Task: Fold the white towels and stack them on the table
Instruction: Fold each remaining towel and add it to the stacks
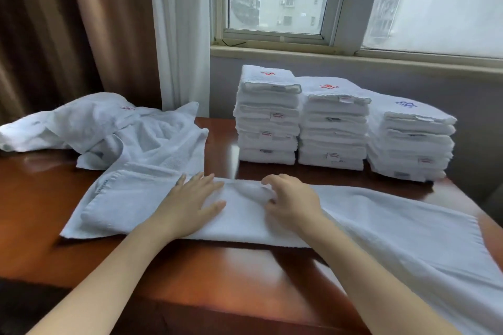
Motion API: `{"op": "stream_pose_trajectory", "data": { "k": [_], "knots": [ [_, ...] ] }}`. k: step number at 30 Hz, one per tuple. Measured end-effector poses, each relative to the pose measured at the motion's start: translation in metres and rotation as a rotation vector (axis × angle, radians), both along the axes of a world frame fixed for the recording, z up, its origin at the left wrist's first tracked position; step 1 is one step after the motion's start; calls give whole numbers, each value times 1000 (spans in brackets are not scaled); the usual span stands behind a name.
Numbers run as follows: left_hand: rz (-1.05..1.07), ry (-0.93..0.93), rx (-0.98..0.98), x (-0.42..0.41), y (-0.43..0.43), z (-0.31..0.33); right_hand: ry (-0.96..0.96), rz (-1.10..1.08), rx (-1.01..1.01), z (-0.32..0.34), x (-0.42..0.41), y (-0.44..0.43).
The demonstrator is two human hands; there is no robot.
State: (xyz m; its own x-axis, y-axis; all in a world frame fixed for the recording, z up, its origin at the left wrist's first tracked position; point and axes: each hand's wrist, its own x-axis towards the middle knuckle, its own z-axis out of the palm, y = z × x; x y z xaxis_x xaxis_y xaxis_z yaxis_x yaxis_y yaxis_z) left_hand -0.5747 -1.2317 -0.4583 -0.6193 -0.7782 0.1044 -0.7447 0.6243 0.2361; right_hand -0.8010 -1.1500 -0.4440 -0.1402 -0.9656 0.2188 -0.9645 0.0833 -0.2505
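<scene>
Before three stacks (333,122), left hand (187,204) lies flat on one towel (381,215); right hand (291,198) pinches its fold.

White towels (330,128) bear red or blue emblems; the table (231,266) is reddish-brown, the curtain (68,22) brown.

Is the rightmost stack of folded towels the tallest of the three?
No, the rightmost stack is the lowest; the leftmost stack rises highest.
</scene>
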Motion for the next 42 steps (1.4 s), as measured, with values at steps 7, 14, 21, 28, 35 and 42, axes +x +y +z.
{"op": "stream_pose_trajectory", "data": {
  "k": [7,14,21,28,35,42],
  "knots": [
    [-314,311,37,-92,53,7,-41,-112,-27,14,-46,74],
    [-482,416,-48,-151,96,17,-19,-192,-113,21,-73,137],
    [-628,258,-31,-186,128,24,-64,-265,-113,13,-103,205],
    [-789,119,-6,-218,149,14,-81,-349,-82,0,-127,255],
    [-695,173,-74,-236,146,7,-166,-416,-82,-9,-141,271],
    [-453,228,-11,-254,140,18,-313,-416,-147,-7,-169,279]
  ]
}}
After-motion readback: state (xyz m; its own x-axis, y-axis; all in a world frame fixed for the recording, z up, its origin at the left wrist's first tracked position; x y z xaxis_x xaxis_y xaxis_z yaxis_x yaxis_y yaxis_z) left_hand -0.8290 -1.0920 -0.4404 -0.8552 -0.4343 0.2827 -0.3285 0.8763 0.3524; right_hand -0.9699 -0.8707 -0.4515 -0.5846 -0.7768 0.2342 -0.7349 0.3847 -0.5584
